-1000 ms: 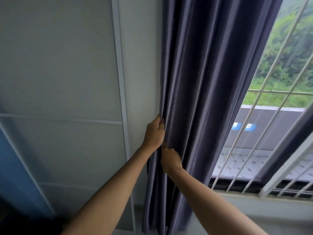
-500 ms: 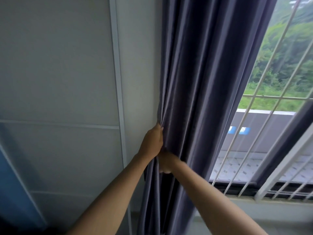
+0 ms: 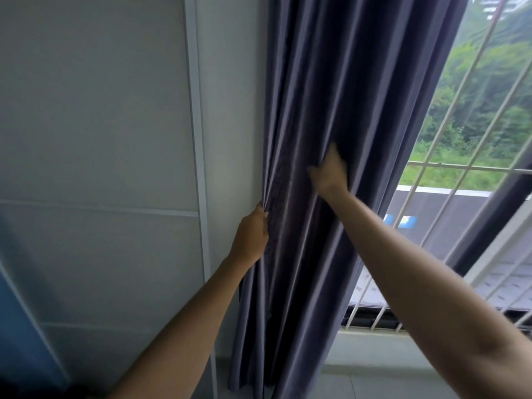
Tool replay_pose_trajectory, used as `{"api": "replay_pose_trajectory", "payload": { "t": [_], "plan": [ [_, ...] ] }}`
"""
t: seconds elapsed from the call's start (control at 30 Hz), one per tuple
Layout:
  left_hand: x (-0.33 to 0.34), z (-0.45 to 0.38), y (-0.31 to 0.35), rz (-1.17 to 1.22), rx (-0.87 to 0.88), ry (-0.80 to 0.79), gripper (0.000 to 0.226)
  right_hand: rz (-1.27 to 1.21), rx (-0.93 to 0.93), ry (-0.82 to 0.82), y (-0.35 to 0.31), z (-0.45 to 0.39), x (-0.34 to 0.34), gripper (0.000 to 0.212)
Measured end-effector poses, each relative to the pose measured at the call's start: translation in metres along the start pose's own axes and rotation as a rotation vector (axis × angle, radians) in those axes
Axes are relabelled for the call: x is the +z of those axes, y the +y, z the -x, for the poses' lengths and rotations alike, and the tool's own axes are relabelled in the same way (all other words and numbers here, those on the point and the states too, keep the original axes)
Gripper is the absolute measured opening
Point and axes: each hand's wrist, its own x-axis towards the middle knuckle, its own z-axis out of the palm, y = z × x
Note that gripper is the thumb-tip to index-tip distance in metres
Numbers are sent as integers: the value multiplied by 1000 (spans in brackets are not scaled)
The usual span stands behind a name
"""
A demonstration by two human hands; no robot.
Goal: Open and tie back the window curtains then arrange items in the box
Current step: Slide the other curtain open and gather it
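Note:
A dark purple-grey curtain hangs gathered at the left side of the window. My left hand grips the curtain's left edge, bunching the folds against the wall. My right hand is higher and further right, blurred, with its thumb out to the left and its fingertips tucked into a fold of the cloth. Whether it holds the cloth is unclear. No box or tie-back is in view.
A white wall panel with a vertical strip stands left of the curtain. White window bars and a sill lie to the right, with greenery outside. A second dark curtain edge crosses the far right.
My right hand has left its spot just below the left hand and risen up and right across the curtain folds. The left hand still holds the curtain edge.

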Motion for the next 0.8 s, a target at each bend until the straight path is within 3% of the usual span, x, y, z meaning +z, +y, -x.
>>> {"api": "replay_pose_trajectory", "payload": {
  "t": [0.2,0.57,0.63,0.73,0.8],
  "plan": [
    [2,3,-10,-62,-3,82,24,166,-17,-146,69,72,56,40],
    [3,4,-12,-6,-68,67,30,158,-172,-284,85,152,105,74],
    [3,5,-10,8,-71,72,28,187,-182,-295,81,155,109,74],
    [4,7,-7,34,-71,85,29,175,-91,-310,71,154,109,53],
    [6,9,-7,20,-58,78,30,206,-129,-305,68,153,112,57]
  ]
}}
